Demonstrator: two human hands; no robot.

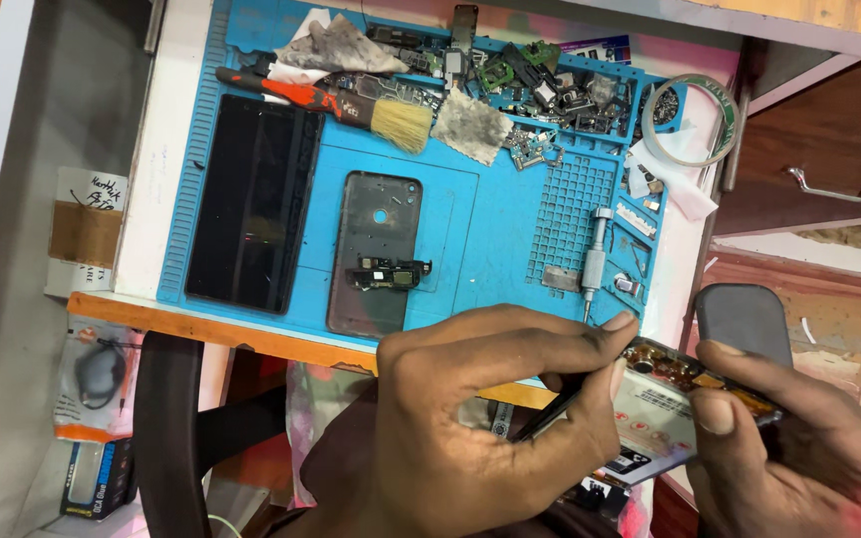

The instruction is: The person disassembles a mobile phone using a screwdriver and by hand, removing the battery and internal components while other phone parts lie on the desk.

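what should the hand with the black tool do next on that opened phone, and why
Probably ease the black tool tip in along the opened phone's edge: the left hand already has it pointed there, and the right hand grips the phone's far end to steady it.

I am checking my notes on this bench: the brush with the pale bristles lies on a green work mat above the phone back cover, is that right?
Not quite: the work mat is blue, not green. The head view shows the brush with pale bristles lying on it above the phone back cover, as you said.
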